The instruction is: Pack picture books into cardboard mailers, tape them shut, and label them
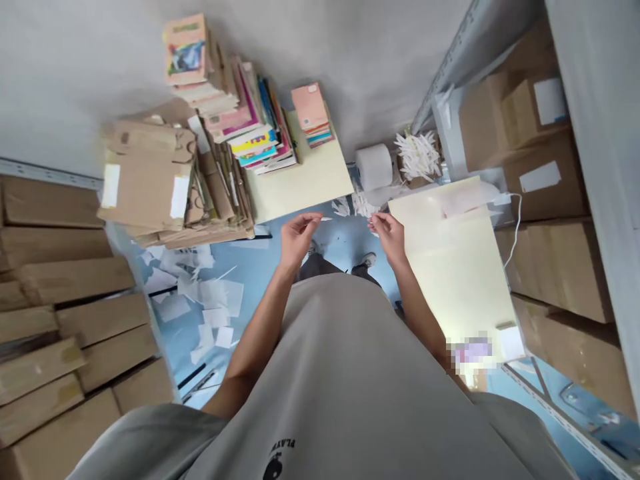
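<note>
Storeroom floor (pixel 345 250), blue, littered with paper scraps (pixel 210 300). Your left hand (pixel 296 239) pinches a small white strip (pixel 325 219); your right hand (pixel 389 235) is pinched near it, contents unclear, both raised above the floor for close handling.

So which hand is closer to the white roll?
Right. The right hand is just below the white roll; the left hand is farther off, beside the cardboard stack.

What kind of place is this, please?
Probably a stockroom or packing room for books: flattened cardboard mailers and stacked books lie on a table, boxes fill metal shelves, and paper scraps litter the floor.
</note>
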`<state>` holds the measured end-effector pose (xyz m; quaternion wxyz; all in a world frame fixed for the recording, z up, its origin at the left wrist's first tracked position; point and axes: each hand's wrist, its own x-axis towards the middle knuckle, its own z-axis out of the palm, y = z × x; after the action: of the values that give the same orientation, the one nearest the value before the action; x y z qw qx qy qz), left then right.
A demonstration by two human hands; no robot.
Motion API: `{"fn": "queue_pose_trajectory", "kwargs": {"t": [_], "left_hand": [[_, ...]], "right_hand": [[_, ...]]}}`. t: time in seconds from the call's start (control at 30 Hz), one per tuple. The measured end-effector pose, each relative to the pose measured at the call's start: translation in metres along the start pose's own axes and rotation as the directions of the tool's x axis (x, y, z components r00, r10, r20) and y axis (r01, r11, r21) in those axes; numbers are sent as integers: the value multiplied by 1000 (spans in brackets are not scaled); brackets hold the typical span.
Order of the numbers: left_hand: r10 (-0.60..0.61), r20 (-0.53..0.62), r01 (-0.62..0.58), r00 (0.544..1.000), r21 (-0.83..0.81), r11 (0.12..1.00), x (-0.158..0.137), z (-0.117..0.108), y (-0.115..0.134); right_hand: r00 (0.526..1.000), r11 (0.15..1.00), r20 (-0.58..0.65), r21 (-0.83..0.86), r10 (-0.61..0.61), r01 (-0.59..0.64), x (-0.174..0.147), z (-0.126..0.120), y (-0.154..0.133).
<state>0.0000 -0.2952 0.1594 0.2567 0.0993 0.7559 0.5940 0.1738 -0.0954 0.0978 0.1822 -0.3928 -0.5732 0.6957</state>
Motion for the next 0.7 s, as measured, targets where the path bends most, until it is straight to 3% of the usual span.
{"fn": "queue_pose_trajectory", "kwargs": {"t": [0.1,0.2,0.37,0.53,0.6,0.7], "left_hand": [[48,-74,-52,996,-54,997,10,-47,-9],[107,-120,-118,987,-83,990,25,-108,-19],[183,-258,-178,949,43,983,68,-254,-41],[173,-390,-27,905,351,936,132,-407,-64],[185,-432,57,883,489,870,155,-448,-70],[119,-456,189,882,572,798,177,-480,-77]], "right_hand": [[993,998,106,-37,-49,53,7,57,-6],[972,994,218,-54,-83,97,12,132,-12],[926,992,368,-62,-82,113,17,274,-14],[871,998,490,-59,15,16,24,400,2],[862,995,502,-91,71,-29,30,442,10],[871,978,467,-200,151,-63,41,491,23]]}}
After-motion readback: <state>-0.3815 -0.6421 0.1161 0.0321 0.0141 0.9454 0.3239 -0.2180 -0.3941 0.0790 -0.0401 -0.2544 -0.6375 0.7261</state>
